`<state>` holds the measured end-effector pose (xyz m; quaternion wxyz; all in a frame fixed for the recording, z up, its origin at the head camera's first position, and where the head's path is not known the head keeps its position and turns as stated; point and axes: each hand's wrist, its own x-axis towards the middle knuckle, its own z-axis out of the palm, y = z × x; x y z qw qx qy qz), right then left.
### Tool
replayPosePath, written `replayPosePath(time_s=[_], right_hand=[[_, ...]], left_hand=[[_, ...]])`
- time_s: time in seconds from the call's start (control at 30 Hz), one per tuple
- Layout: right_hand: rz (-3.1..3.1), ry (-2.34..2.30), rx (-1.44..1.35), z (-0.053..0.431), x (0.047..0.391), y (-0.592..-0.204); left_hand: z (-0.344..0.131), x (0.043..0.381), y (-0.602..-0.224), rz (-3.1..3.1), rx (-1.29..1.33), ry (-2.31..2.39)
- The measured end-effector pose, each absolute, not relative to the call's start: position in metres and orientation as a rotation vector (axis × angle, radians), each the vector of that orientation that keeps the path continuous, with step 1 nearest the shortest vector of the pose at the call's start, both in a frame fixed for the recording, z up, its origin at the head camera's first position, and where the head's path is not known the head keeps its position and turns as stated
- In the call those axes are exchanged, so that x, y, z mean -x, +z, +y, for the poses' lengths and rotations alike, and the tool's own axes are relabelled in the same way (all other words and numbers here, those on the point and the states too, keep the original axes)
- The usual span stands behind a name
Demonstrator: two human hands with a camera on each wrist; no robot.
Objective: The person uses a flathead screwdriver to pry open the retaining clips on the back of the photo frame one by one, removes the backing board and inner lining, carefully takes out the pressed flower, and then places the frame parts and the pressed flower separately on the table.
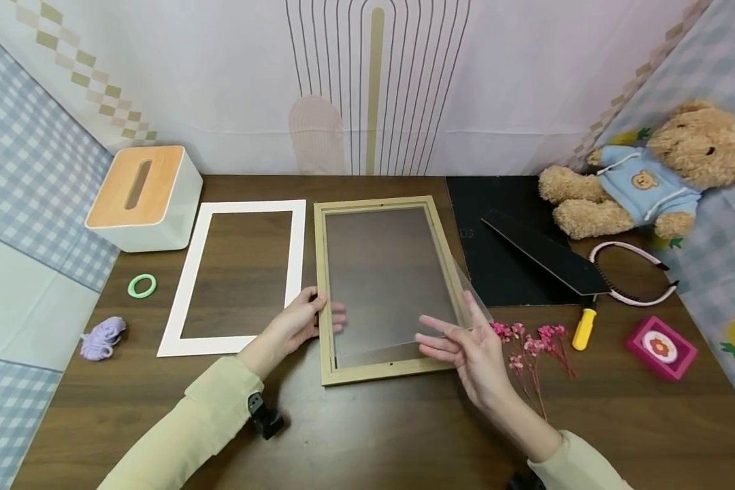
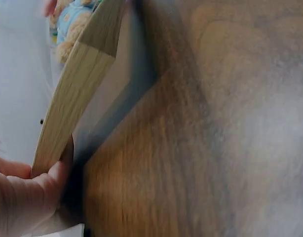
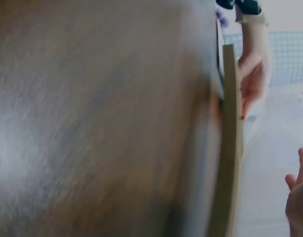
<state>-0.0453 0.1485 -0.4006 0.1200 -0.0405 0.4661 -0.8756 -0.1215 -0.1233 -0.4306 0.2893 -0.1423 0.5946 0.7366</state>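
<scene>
A pale wooden picture frame [image 1: 321, 292] is held tilted above the table, seen edge-on in both wrist views. My left hand [image 1: 298, 320] grips its left side, thumb on the front and fingers behind, showing through the pane. A clear sheet [image 1: 473, 292] lies askew over the frame, its corner sticking out past the right side. My right hand [image 1: 471, 350] is beside the lower right corner, fingers extended and spread, overlapping the sheet's corner in the head view. In the right wrist view, this hand [image 3: 298, 200] appears apart from the frame's edge.
Left of the frame lies a white mat border [image 1: 184, 292], near a tissue box [image 1: 159, 211], green ring [image 1: 141, 286] and purple yarn [image 1: 103, 338]. To the right are black boards [image 1: 496, 265], pink flowers [image 1: 533, 344], a yellow-handled tool [image 1: 584, 330], a headband [image 1: 643, 299], a pink box [image 1: 661, 347] and a teddy bear [image 1: 643, 177].
</scene>
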Motion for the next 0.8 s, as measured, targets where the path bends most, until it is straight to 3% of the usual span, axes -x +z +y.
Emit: replayPosePath(time_s=[0.27, 0.53, 0.8], right_hand=[[1.298, -2.573, -0.038, 0.150, 0.032, -0.372], [1.231, -2.594, -0.026, 0.152, 0.027, -0.375], [1.325, -2.507, 0.341, 0.159, 0.031, -0.376]], left_hand=[[-0.110, 0.120, -0.436, 1.738, 0.460, 1.959], [-0.105, 0.122, -0.435, 1.716, 0.519, 1.960], [-0.109, 0.129, -0.430, 1.676, 0.496, 1.973]])
